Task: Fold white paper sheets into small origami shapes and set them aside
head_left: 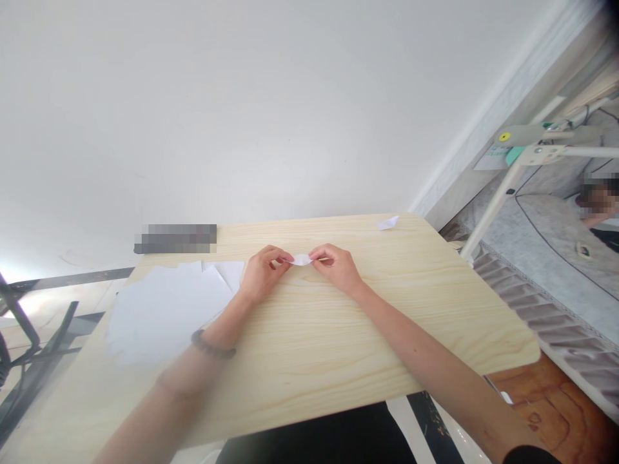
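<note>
Between my hands, a small folded piece of white paper (pixel 302 260) is held just above the wooden table (pixel 329 341). My left hand (pixel 265 270) pinches its left end with thumb and fingers. Its right end is gripped the same way by my right hand (pixel 336 265). The paper's middle shows between the fingertips, while both ends are covered by them. To the left of my left hand lies a spread stack of white paper sheets (pixel 164 309), partly behind my left forearm.
A small folded white paper (pixel 387 223) lies at the table's far right corner. A dark, pixelated box shape (pixel 176 239) sits at the far left edge against the white wall (pixel 271 109). On the right are a white metal frame (pixel 498 200), a bed (pixel 546 258) and another person (pixel 599 203).
</note>
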